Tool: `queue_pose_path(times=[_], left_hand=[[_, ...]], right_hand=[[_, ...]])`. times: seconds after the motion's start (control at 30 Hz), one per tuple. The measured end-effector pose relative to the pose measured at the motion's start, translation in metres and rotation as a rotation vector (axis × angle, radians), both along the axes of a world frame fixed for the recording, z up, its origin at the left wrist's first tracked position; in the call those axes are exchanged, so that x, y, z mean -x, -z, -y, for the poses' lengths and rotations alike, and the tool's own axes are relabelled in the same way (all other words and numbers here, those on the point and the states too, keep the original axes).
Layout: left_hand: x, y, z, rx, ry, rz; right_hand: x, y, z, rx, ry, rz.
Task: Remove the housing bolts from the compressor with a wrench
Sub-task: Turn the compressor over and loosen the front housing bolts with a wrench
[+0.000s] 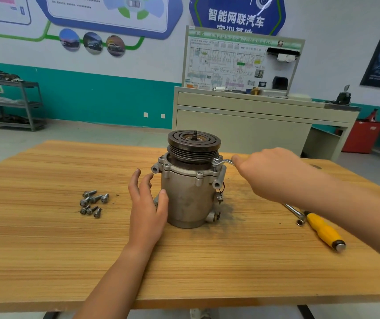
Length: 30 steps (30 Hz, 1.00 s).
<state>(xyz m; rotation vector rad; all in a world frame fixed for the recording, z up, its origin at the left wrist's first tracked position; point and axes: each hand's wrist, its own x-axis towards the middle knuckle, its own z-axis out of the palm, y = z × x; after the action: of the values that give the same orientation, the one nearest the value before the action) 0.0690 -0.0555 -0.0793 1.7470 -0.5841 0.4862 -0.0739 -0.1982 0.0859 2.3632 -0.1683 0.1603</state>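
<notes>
Overhead, wall posters face the wooden table.

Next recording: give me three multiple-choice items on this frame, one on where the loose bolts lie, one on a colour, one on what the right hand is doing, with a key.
1. Where does the pile of loose bolts lie on the table?
A. On the person's left of the compressor
B. On top of the pulley
C. Beside the screwdriver

2. What colour is the handle of the screwdriver?
A. Red
B. Yellow
C. Blue

3. What is the right hand doing?
A. Resting flat on the table
B. Holding the wrench at the flange
C. Lifting the compressor

Key: 1 A, the bolts sit apart from the compressor, beyond the left hand. 2 B, the handle is yellow with a metal end cap. 3 B, the fingers close on the wrench, whose head sits at the right rim of the flange under the pulley.
</notes>
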Motion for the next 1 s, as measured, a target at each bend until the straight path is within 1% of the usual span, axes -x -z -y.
queue_pose_path(times=[0.17,0.3,0.47,0.57,0.6,0.63,0.67,0.7,0.77,0.8,0.83,0.87,0.9,0.93,0.97,1.0], left_hand=[[0.0,-0.001,-0.001,0.004,0.002,-0.004],[-0.001,0.0,0.0,-0.003,-0.001,-0.004],[0.0,0.0,-0.001,0.01,0.003,0.015],[0.004,-0.006,-0.003,0.068,-0.005,0.023],[0.008,-0.01,-0.004,0.129,0.004,0.043],[0.013,-0.015,-0.006,0.195,0.016,0.095],[0.017,-0.021,-0.007,0.237,0.029,0.183],[0.022,-0.028,-0.008,0.237,0.055,0.284],[0.03,-0.048,-0.004,0.153,0.141,0.465],[0.032,-0.061,-0.001,0.085,0.171,0.543],[0.033,-0.075,0.004,-0.003,0.18,0.625],[0.032,-0.088,0.01,-0.129,0.172,0.708],[0.031,-0.101,0.016,-0.301,0.153,0.771],[0.028,-0.112,0.023,-0.503,0.14,0.796],[0.025,-0.121,0.029,-0.703,0.133,0.782],[0.021,-0.127,0.035,-0.863,0.124,0.758]], right_hand=[[-0.004,-0.015,0.006,0.15,-0.04,-0.128],[-0.015,-0.024,0.012,0.257,-0.088,-0.192],[-0.016,-0.02,0.04,0.206,-0.166,-0.111],[-0.013,-0.002,0.062,0.066,-0.095,-0.028],[-0.011,0.009,0.069,-0.022,-0.07,0.025],[-0.009,0.021,0.076,-0.156,-0.053,0.119],[-0.007,0.035,0.08,-0.383,-0.047,0.259],[-0.006,0.047,0.081,-0.696,-0.046,0.419],[-0.012,0.064,0.078,-1.342,-0.04,0.719],[-0.018,0.07,0.075,-1.593,0.003,0.821],[-0.025,0.074,0.071,-1.799,0.051,0.868],[-0.031,0.075,0.066,-1.96,0.089,0.873],[-0.036,0.076,0.06,-2.083,0.108,0.856],[-0.042,0.075,0.056,-2.171,0.115,0.829],[-0.046,0.075,0.053,-2.227,0.114,0.797],[-0.05,0.076,0.05,-2.252,0.107,0.764]])
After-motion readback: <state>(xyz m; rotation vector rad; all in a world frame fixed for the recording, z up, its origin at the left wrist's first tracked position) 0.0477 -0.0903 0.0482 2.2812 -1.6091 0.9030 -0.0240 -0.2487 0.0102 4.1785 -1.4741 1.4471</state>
